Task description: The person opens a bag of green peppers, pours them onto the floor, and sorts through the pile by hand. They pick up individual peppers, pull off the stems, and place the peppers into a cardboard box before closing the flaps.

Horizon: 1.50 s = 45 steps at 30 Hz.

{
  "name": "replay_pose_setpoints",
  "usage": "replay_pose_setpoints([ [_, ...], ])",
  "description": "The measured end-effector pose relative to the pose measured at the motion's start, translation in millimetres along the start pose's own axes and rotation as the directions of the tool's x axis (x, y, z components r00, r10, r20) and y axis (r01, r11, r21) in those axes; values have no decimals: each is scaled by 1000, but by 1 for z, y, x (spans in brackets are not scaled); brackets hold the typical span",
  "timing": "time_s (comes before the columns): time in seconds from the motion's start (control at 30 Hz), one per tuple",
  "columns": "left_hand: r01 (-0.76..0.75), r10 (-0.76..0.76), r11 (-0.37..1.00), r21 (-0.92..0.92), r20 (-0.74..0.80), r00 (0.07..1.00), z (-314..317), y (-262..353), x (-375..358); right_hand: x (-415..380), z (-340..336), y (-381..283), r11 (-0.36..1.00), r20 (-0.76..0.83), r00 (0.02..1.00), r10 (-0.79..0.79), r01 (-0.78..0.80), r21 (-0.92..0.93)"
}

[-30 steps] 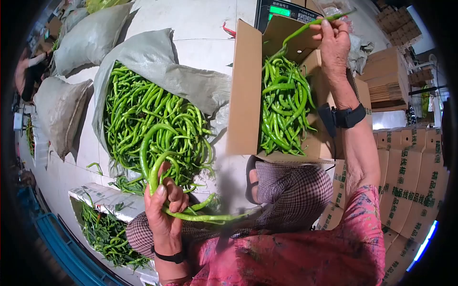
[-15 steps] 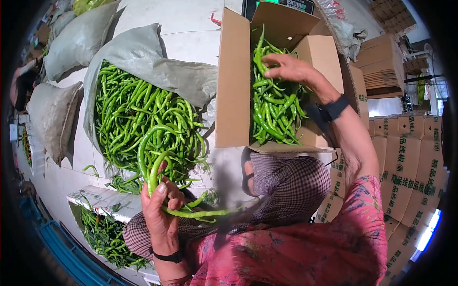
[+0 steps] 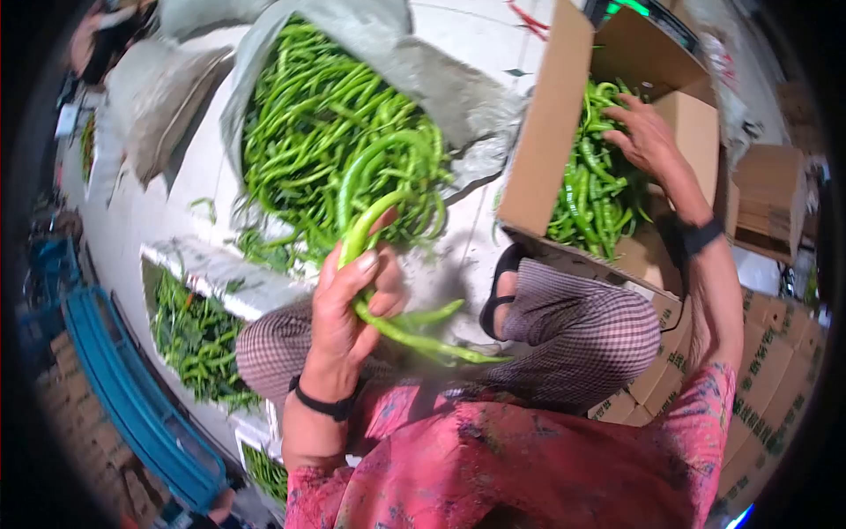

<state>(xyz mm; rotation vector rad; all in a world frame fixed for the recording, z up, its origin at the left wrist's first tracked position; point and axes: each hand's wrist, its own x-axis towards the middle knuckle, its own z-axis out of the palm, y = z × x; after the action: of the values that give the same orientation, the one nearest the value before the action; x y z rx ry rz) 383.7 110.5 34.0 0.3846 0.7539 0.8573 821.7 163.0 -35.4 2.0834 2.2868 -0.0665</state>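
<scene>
My left hand (image 3: pixel 342 304) is closed around several long green chili peppers (image 3: pixel 363 231), some curving up past the thumb and others sticking out to the right. Over the open cardboard box (image 3: pixel 545 132), my right hand (image 3: pixel 650 141) has its fingers apart, at the upper part of the green chili peppers (image 3: pixel 586 198) inside. I see nothing held in it, though its fingertips partly merge with the peppers. Left of the box lies an open grey sack (image 3: pixel 454 88), its mouth full of loose green chili peppers (image 3: pixel 308 132).
A white foam box (image 3: pixel 220 275) of leafy peppers stands by my left knee, with a blue crate (image 3: pixel 132 397) farther left. Another sack (image 3: pixel 154 101) lies at upper left. A scale (image 3: pixel 630 9) sits behind the cardboard box. Printed cartons (image 3: pixel 767 388) are at the right.
The view has turned, moving the sack and the box up and to the right in it. My right hand's fingers have spread over the box's peppers. My left hand keeps its peppers.
</scene>
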Motion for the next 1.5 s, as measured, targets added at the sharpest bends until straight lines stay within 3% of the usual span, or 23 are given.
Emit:
replay_pose_setpoints([
  [0.03, 17, -14, 998, -62, 51, 999, -2, 2, -2, -6, -26, -21, 998, -18, 1000, 21, -22, -60],
  [0.1, 63, -19, 980, -188, 227, 974, -8, 6, -2, -21, -67, -67, 993, -193, 981, -33, 54, 106],
  [0.17, 122, -36, 955, -268, 305, 952, -12, 6, -6, -33, -122, -115, 826, 56, 998, -4, -28, 563],
  [0.23, 198, -72, 919, -342, 347, 935, -9, 7, -11, -56, -133, -154, 638, 58, 995, -87, 11, 770],
  [0.3, 253, -75, 879, -405, 408, 910, -12, 6, -16, -68, -141, -183, 523, 265, 921, -284, -83, 848],
  [0.33, 279, -82, 868, -412, 436, 896, -13, 6, -19, -70, -142, -195, 524, 268, 920, -287, -83, 847],
  [0.5, 388, -130, 788, -477, 488, 863, -13, -3, -39, -63, -117, -251, 3, 433, 788, -439, -480, 877],
  [0.57, 465, -179, 750, -469, 533, 827, -18, -12, -47, -50, -79, -270, -212, 383, 769, -511, -545, 811],
  [0.6, 453, -187, 748, -486, 500, 846, -25, -17, -51, -49, -67, -278, -368, 223, 801, -555, -478, 798],
  [0.63, 455, -211, 749, -482, 478, 853, -29, -19, -53, -43, -43, -278, -591, -74, 758, -648, -439, 677],
  [0.7, 458, -188, 742, -489, 504, 843, -30, -18, -58, -43, -33, -290, -616, -35, 788, -615, -453, 644],
  [0.73, 439, -184, 768, -467, 495, 849, -32, -16, -60, -51, -45, -300, -523, 167, 840, -517, -465, 714],
  [0.77, 366, -145, 799, -477, 438, 887, -35, -14, -62, -53, -46, -301, -470, 242, 821, -517, -509, 721],
  [0.83, 252, -49, 823, -509, 379, 924, -47, -10, -60, -63, -34, -304, -596, 274, 825, -495, -551, 584],
  [0.9, 169, 42, 848, -502, 381, 923, -58, -6, -57, -84, -19, -310, -579, 355, 760, -544, -647, 496],
  [0.93, 162, 61, 849, -503, 398, 916, -63, -6, -56, -94, 4, -313, -605, 208, 724, -658, -673, 426],
  [0.97, 159, 77, 850, -502, 417, 906, -65, -7, -56, -109, 1, -325, -574, 312, 744, -591, -660, 484],
  [1.03, 105, 69, 889, -445, 356, 932, -65, -9, -59, -123, -24, -336, -552, 172, 662, -730, -719, 423],
  [1.17, 12, 93, 952, -307, 325, 941, -62, -8, -60, -143, -25, -338, -664, 206, 703, -681, -711, 229],
  [1.2, 15, 90, 953, -302, 331, 939, -58, -8, -59, -148, -19, -337, -633, 170, 716, -677, -684, 362],
  [1.3, -42, 67, 995, -90, 304, 950, -48, -12, -62, -158, -23, -329, -598, 128, 689, -714, -694, 402],
  [1.43, -10, 19, 1000, -30, 311, 950, -44, -18, -61, -164, -33, -323, -437, 291, 742, -604, -613, 658],
  [1.5, -19, 32, 999, -48, 305, 952, -45, -22, -58, -167, -42, -320, -437, 269, 786, -556, -552, 710],
])
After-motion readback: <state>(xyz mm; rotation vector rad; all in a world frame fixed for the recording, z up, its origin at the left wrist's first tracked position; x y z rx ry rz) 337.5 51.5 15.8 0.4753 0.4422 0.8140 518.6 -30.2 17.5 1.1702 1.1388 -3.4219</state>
